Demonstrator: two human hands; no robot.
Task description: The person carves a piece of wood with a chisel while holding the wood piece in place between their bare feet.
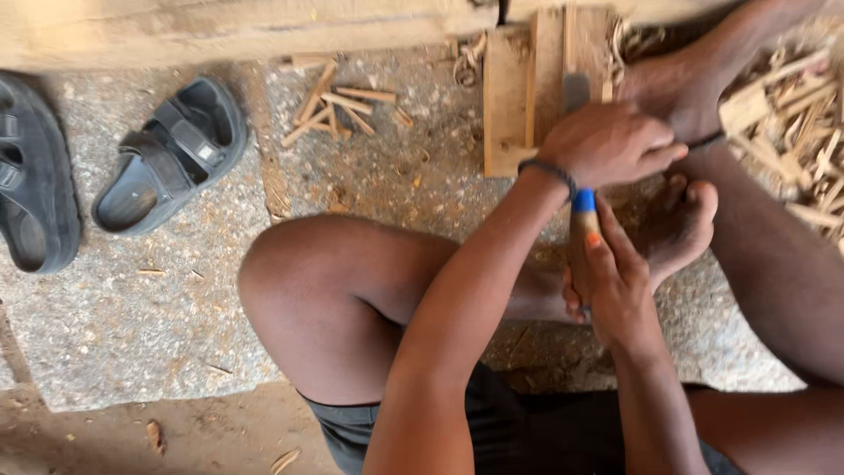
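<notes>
Sandals (167, 158) (2) left — offcuts (338, 110) perhaps.

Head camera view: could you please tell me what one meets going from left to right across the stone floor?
Dark sandal at the edge → second dark sandal → small heap of wood sticks → wooden board → left hand resting on the board → pile of wood scraps.
</notes>
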